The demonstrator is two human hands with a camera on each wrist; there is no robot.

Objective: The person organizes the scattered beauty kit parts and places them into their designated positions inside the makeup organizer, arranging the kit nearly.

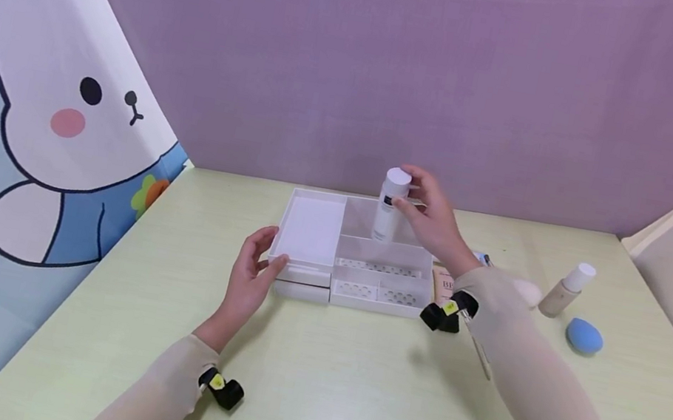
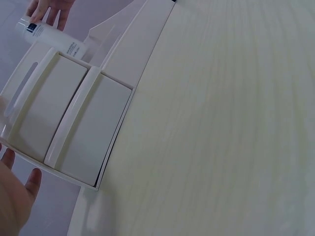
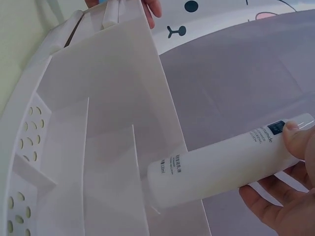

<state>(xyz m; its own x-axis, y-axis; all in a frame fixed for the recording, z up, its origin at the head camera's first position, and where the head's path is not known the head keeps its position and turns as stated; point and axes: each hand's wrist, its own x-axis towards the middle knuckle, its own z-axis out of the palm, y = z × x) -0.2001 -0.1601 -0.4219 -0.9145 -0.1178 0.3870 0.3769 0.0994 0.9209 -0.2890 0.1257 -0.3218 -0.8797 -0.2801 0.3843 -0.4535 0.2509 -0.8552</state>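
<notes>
The table meets a printed drape at its left edge and a purple backdrop at its rear edge; a broad strip of tabletop lies between the left edge and the left hand. The left hand is spread with extended fingers, touching the left wall and front left corner of the box. Tabletop extends in front of the box; behind it, a narrow strip separates box and backdrop. The bottle stands nearly upright at the rear compartment, right of the raised flat section; whether its base touches the compartment floor cannot be told. The right hand pinches the bottle near the cap, thumb opposite fingers. A tube lies just beside the box's right wall, under the right wrist. Further right, a beige bottle and a blue sponge stand near each other, with tabletop between them and the right edge. The bottle is a slim white cylinder with a pale cap, a dark square below it and small dark print near the base.
</notes>
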